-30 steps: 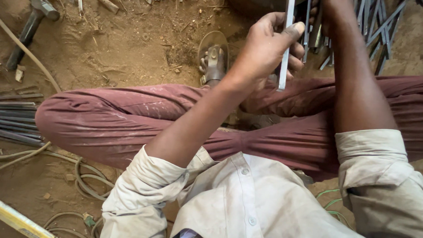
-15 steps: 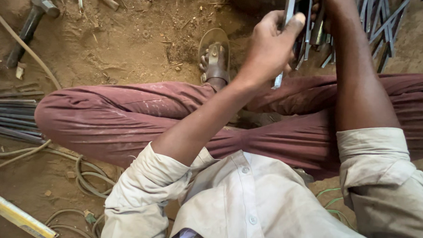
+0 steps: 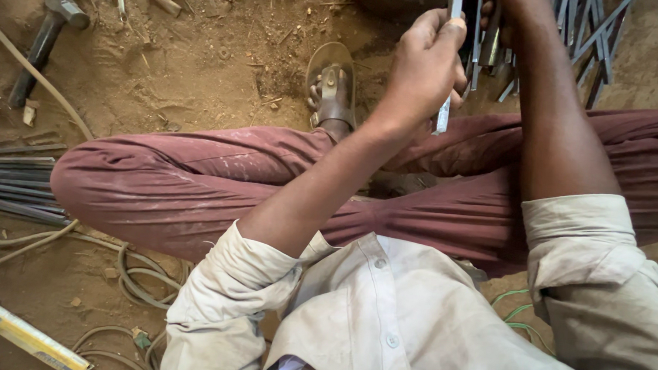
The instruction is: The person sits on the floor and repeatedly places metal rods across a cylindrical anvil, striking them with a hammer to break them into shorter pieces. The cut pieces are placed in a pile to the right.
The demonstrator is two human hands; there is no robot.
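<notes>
Nearest the camera are the person's pale shirt (image 3: 382, 320) with rolled sleeves and, just beyond it, crossed legs in dusty maroon trousers (image 3: 188, 186), seated on the dirt floor (image 3: 200, 76). Both forearms reach forward over the knees. The left hand (image 3: 423, 71) is closed around a flat metal strip (image 3: 444, 112), fingers wrapped over it and thumb pressed to its side; the strip stands nearly upright, its lower end poking out below the palm and its upper part running past the top edge of the view. The right hand (image 3: 499, 11) sits just beside the left, on the strip's far side, mostly cut off by the frame, so whether it is closed on anything cannot be told. To the left of the left hand, a sandalled foot (image 3: 332, 89) rests on the floor. Beyond and right of the hands lies a heap of loose metal strips (image 3: 594, 41). Well off to the left are a bundle of steel rods (image 3: 11, 186), looping cable (image 3: 129, 276) and, farther out, a hammer (image 3: 47, 36).
</notes>
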